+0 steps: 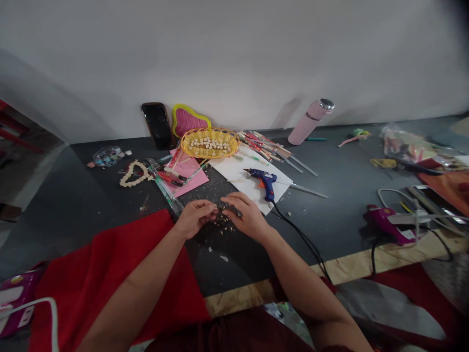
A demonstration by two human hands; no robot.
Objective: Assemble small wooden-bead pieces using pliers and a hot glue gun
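My left hand [197, 218] is closed in a pinch, thumb against forefinger; a tiny pale piece seems to show at its fingertips, too small to name. Facing it, my right hand [246, 216] has its fingers curved and apart, with nothing visible in them. Beneath both hands, small pale crumbs [224, 229] are scattered on the dark table. A blue glue gun [266, 183] lies on white paper [234, 172] beyond my right hand. Behind them stands a yellow woven basket [210, 152] holding many small pale pieces.
Left of the basket are a phone [157, 124], pliers [171, 177], pink paper [194, 182] and a beaded loop [136, 176]. Glue sticks [264, 146] and a pink bottle [308, 121] stand or lie to the right. Red cloth [120, 254] covers the near left; a black cord [304, 237] crosses the front edge.
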